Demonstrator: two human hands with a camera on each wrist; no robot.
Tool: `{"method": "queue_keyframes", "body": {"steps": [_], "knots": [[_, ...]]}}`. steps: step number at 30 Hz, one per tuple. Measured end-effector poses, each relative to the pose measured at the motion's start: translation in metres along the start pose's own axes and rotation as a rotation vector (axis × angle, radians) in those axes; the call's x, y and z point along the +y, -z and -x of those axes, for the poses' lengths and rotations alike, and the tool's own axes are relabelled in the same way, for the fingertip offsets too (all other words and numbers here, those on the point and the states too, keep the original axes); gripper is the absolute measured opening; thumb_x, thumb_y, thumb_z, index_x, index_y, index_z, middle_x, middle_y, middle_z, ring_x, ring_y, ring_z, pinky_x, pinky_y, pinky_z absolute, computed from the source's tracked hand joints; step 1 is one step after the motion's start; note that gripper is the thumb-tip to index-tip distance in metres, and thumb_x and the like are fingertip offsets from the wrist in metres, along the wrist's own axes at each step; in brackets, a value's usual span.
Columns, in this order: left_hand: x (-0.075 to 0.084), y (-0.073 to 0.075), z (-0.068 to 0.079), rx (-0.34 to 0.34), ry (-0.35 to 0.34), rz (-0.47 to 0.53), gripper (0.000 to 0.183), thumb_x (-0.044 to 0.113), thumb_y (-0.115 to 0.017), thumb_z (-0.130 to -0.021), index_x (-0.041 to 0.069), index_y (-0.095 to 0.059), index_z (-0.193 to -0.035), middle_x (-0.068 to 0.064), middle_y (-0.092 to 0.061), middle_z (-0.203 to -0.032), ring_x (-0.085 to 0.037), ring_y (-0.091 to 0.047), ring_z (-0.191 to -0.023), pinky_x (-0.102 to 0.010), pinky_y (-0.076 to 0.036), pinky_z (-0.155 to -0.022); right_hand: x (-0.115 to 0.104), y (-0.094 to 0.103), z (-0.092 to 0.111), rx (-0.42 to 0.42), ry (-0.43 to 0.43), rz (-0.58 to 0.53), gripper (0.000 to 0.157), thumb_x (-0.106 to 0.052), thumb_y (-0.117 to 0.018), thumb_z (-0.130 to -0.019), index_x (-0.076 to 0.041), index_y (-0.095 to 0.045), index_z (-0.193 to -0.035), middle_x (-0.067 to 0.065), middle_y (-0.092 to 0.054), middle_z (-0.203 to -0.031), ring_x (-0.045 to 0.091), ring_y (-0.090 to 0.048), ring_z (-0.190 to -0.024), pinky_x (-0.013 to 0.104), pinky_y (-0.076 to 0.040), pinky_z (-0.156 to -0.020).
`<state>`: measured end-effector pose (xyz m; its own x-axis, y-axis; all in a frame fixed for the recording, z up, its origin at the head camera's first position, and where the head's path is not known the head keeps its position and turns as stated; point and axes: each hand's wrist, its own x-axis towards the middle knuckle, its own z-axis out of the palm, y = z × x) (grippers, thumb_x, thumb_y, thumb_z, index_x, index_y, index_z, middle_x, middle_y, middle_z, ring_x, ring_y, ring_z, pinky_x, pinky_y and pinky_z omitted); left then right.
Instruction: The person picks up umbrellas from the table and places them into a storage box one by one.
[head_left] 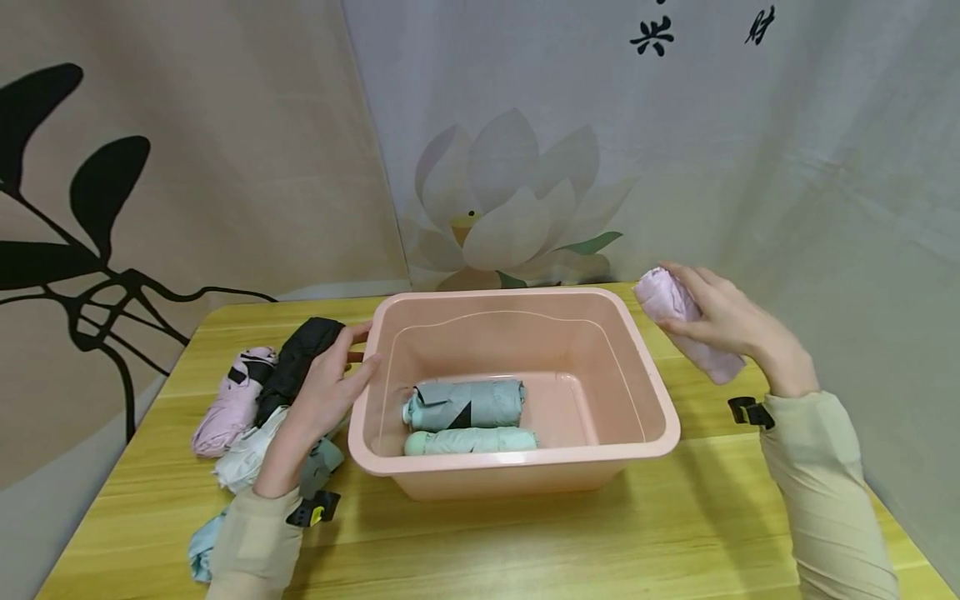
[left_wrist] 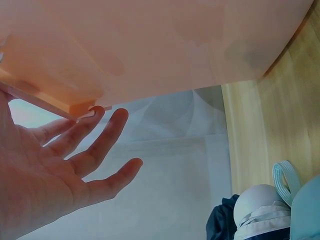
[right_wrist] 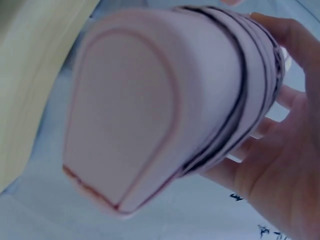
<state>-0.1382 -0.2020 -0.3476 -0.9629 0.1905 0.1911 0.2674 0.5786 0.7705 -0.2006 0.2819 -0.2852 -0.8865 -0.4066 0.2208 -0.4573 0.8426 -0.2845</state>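
Largest first: the wooden bench (head_left: 525, 550) spans the lower part of the head view, with the pink basin (head_left: 517, 483) at centre. We place the right hand (head_left: 731, 317) at right of frame, fingers curled round a lilac roll (head_left: 663, 296); the right wrist view shows its flat, rounded end. That roll is held up just beyond the basin's right rim, its long axis slanting from upper left to lower right. Inside the basin, the blue-grey roll (head_left: 487, 404) and mint roll (head_left: 472, 442) lie side by side near the front wall, axes running across the frame, so we judge the held one sits askew to them, with the right hand the nearer to the basin's bare right end. We see the left hand (head_left: 330, 383) at the left rim, fingers spread apart, tips touching it; beside it lies a black roll (head_left: 303, 358).
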Motion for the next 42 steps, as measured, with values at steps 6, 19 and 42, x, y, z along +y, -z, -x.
{"method": "queue_keyframes", "body": {"steps": [6,19,42], "knots": [[0.001,0.0,0.001,-0.002,0.005,-0.002,0.051,0.033,-0.046,-0.095,0.017,-0.031,-0.141,-0.012,-0.041,-0.139,-0.032,-0.052,-0.115,-0.049,-0.05,-0.085,-0.018,0.013,-0.011,-0.005,0.034,0.022,0.067,-0.022,-0.067,-0.081,-0.012,-0.035,-0.139,0.015,-0.052,-0.112,0.027,-0.052,-0.09,0.043,-0.045,-0.073],[-0.001,-0.001,0.0,0.005,-0.007,-0.002,0.049,0.031,-0.046,-0.095,0.015,-0.032,-0.14,-0.013,-0.042,-0.139,-0.034,-0.053,-0.114,-0.05,-0.05,-0.084,-0.062,0.033,-0.038,-0.012,0.168,0.037,0.07,-0.024,-0.067,-0.081,-0.017,-0.033,-0.141,0.014,-0.051,-0.118,0.026,-0.051,-0.095,0.044,-0.044,-0.079],[0.002,-0.001,-0.003,0.043,0.006,-0.079,0.051,0.031,-0.045,-0.095,0.008,-0.033,-0.139,-0.019,-0.044,-0.136,-0.038,-0.055,-0.11,-0.054,-0.039,-0.096,-0.132,0.008,-0.082,-0.185,0.469,0.059,0.068,-0.03,-0.065,-0.081,-0.016,-0.033,-0.14,0.006,-0.048,-0.118,0.016,-0.05,-0.085,0.03,-0.045,-0.072]]}}
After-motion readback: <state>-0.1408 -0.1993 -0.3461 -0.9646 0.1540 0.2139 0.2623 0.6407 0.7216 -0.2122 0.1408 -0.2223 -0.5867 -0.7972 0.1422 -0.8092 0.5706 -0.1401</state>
